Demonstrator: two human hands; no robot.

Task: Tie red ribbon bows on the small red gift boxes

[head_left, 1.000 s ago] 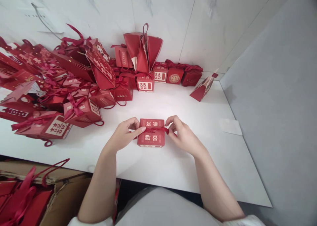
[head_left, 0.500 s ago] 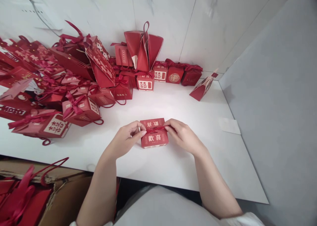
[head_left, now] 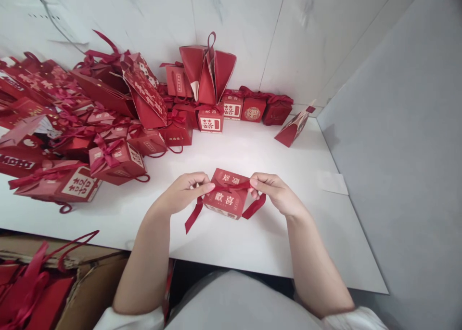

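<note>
- White table point(head_left: 274, 233) set into a corner of pale walls; the small red box point(head_left: 226, 200) sits near its front edge, tilted.
- Heap of red gift boxes point(head_left: 115, 127) left of and behind the box, well apart.
- Cardboard carton point(head_left: 86, 282) below-left.
- Left hand point(head_left: 182, 193) and right hand point(head_left: 276, 194) flank the box, each pinching a ribbon point(head_left: 231, 187) end.

Tilted red gift box point(head_left: 226, 195), ribbon point(head_left: 195, 213) ends dangling.

Bright, even daylight fills the scene; the white table point(head_left: 252, 233) glares slightly mid-frame, with soft shadows under the hands. Wide-angle distortion bends the edges, and the corners blur faintly.
</note>
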